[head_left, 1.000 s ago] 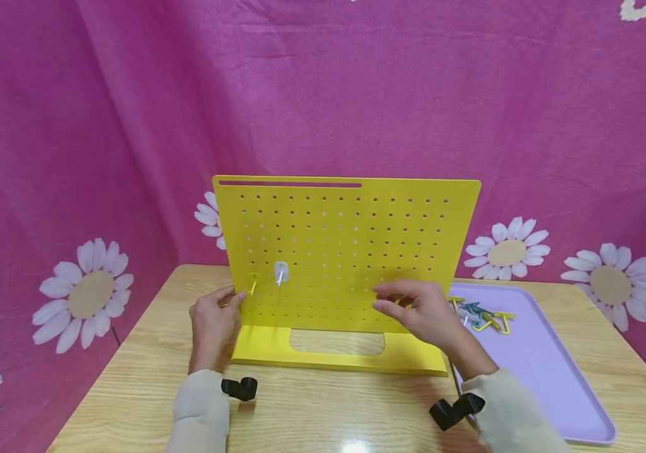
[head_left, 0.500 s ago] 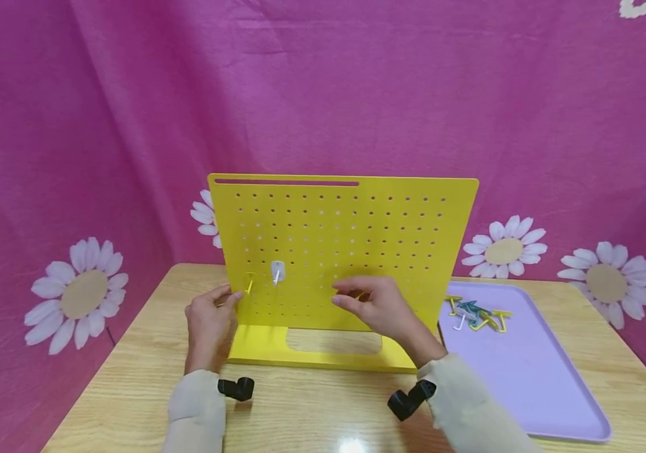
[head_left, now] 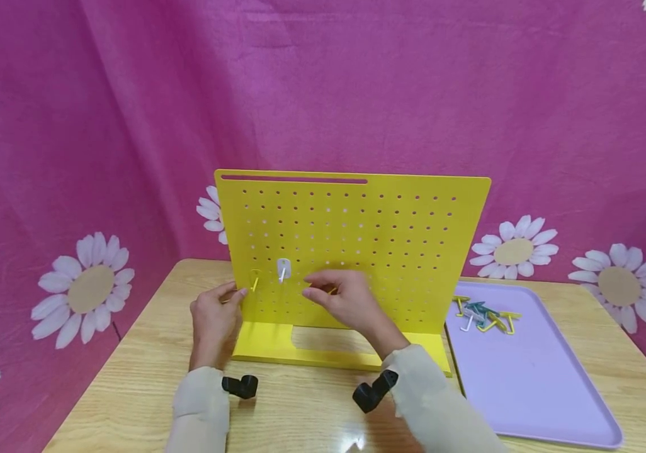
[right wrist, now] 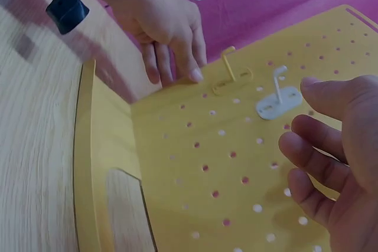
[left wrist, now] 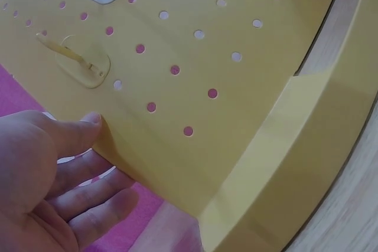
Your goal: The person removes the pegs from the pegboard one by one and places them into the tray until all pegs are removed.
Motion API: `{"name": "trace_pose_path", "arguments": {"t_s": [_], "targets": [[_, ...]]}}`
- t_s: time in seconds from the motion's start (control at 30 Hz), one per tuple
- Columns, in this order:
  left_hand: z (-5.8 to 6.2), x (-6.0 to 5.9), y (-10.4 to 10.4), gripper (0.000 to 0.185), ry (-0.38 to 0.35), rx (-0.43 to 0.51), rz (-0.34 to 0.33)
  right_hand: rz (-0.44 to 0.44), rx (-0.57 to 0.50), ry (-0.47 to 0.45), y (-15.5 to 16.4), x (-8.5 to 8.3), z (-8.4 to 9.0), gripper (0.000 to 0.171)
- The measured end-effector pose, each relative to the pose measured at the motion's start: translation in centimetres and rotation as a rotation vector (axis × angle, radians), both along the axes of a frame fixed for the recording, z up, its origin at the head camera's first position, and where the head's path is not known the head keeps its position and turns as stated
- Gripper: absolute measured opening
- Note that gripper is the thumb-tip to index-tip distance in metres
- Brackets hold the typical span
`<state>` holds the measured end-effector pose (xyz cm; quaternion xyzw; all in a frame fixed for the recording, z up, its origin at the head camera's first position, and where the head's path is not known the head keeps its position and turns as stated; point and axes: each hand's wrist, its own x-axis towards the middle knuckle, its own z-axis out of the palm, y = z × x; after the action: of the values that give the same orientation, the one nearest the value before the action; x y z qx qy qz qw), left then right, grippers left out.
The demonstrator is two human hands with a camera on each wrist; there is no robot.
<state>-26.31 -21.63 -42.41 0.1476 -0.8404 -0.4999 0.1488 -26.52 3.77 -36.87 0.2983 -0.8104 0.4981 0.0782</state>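
Note:
A yellow pegboard [head_left: 385, 251] stands upright on its base on the wooden table [head_left: 130, 390]. A white hook [head_left: 283, 270] and a yellow hook [head_left: 254, 281] sit in its lower left holes. My left hand [head_left: 226, 301] grips the board's left edge, thumb on the front [left wrist: 88, 123] and fingers behind. My right hand [head_left: 323, 290] hovers in front of the board, just right of the white hook [right wrist: 277, 95]. It pinches a small yellow hook [head_left: 331, 290], which is mostly hidden by the fingers [right wrist: 313, 134].
A lilac tray [head_left: 527, 377] lies to the right of the board, with several loose hooks [head_left: 484, 316] at its far end. A pink daisy-print cloth hangs behind and to the sides. Bare tabletop lies in front of the board.
My right hand has moved left across the front of the board, from near the tray to just beside the white hook. The left hand has kept its hold on the board's edge.

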Motion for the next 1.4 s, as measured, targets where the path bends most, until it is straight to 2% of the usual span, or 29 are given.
{"name": "trace_pose_path", "arguments": {"t_s": [0.27,0.5,0.73,1.07,1.4], "targets": [[-0.1,0.0,-0.1,0.037,0.056,-0.022,-0.016,-0.009,-0.017,-0.049,-2.2,-0.7,-0.4,0.023],[-0.2,0.1,-0.1,0.039,0.043,-0.026,-0.018,0.000,-0.011,-0.069,-3.7,-1.1,-0.4,0.024],[-0.2,0.1,-0.2,0.037,0.067,-0.038,-0.013,0.030,0.016,-0.033,-4.8,-1.4,-0.3,0.021],[-0.3,0.1,-0.2,0.038,0.047,-0.023,-0.009,0.005,0.029,-0.001,-5.0,-1.5,-0.4,0.016],[-0.3,0.0,-0.2,0.037,0.060,-0.030,-0.012,-0.024,0.011,0.041,-5.2,-1.5,-0.4,0.013]]}}
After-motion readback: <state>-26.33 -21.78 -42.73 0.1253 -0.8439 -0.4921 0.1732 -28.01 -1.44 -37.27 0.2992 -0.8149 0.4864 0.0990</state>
